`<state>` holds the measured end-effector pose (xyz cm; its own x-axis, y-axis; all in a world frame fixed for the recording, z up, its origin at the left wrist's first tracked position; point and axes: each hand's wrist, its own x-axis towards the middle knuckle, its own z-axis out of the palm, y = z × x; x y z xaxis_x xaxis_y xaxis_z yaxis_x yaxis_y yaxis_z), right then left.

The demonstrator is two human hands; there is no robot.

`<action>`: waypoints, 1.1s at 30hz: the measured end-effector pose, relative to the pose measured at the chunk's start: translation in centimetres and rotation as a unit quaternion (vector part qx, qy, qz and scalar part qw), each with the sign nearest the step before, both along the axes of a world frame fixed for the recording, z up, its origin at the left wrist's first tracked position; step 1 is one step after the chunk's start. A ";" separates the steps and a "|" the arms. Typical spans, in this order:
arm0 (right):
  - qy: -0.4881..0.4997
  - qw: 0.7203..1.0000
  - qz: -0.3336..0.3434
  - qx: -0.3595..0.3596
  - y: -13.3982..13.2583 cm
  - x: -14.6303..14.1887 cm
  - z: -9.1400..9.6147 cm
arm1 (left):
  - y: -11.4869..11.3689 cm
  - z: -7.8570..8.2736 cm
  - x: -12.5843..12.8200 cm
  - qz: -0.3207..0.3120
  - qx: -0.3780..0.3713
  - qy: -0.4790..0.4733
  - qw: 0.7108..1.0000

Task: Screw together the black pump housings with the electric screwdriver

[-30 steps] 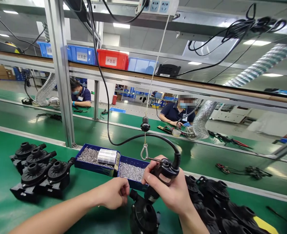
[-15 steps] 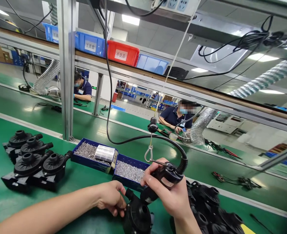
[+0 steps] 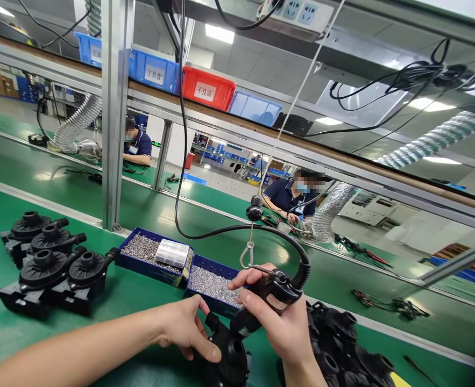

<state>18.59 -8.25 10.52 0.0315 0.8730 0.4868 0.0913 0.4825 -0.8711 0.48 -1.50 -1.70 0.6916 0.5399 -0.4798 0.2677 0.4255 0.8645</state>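
Note:
My right hand (image 3: 281, 325) is wrapped around a black electric screwdriver (image 3: 275, 295), which slants down to the left and hangs by a wire hook from a cord. The driver's lower end meets a black pump housing (image 3: 235, 363) with a round top and a side spout; its bit is hidden. My left hand (image 3: 189, 330) grips the housing from the left, its thumb lying on top and its other fingers partly hidden. Just beyond are a blue bin of long screws (image 3: 138, 247) with a label roll (image 3: 172, 252) in it, and a blue bin of small screws (image 3: 211, 282).
Several black pump housings (image 3: 45, 269) stand at the left, and more black housings (image 3: 338, 328) lie at the right. A metal post (image 3: 116, 118) rises behind the bins. The screwdriver's black cable (image 3: 213, 234) loops above them. Two people sit at the far bench.
My left thumb has come over onto the top of the pump housing. The right hand keeps the screwdriver in nearly the same place, and the index finger has straightened slightly.

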 end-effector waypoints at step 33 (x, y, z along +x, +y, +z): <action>0.160 0.980 0.103 -0.050 -1.8 -2.1 -0.2 | -4.6 -1.8 1.7 -0.001 0.129 -0.117 0.985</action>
<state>16.46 -10.05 10.33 -0.0125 0.9197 0.3924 -0.2852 0.3728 -0.8830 2.15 -6.10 -3.49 0.7680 0.6216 -0.1542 0.0496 0.1824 0.9820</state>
